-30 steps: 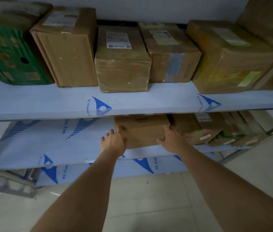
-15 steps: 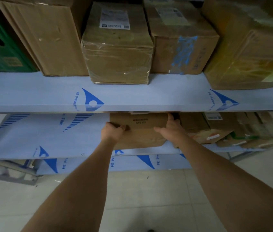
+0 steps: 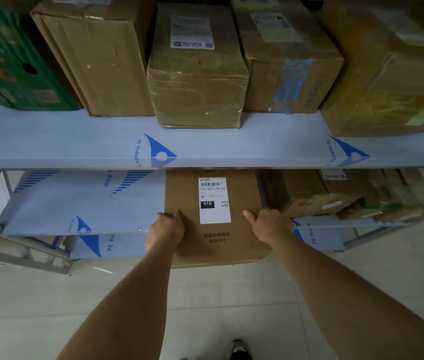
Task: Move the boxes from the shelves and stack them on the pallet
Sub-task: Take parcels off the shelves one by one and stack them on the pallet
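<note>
A brown cardboard box (image 3: pixel 216 245) with a white shipping label sticks out past the front edge of the lower shelf (image 3: pixel 81 203), its near end over the floor. My left hand (image 3: pixel 165 229) grips its left side, thumb on top. On the box's right side my right hand (image 3: pixel 270 226) grips it the same way. The box's far end is hidden under the upper shelf (image 3: pixel 205 149). No pallet is in view.
Several cardboard boxes (image 3: pixel 198 74) and a green carton (image 3: pixel 11 63) stand on the upper shelf. More boxes (image 3: pixel 317 196) sit on the lower shelf to the right of the held box. Pale tiled floor (image 3: pixel 37 307) lies below, with a shoe tip (image 3: pixel 239 349) near the bottom edge.
Both hands closed on the box's sides and drew it out from the lower shelf toward me, so its labelled top now shows. The view moved closer to the shelves.
</note>
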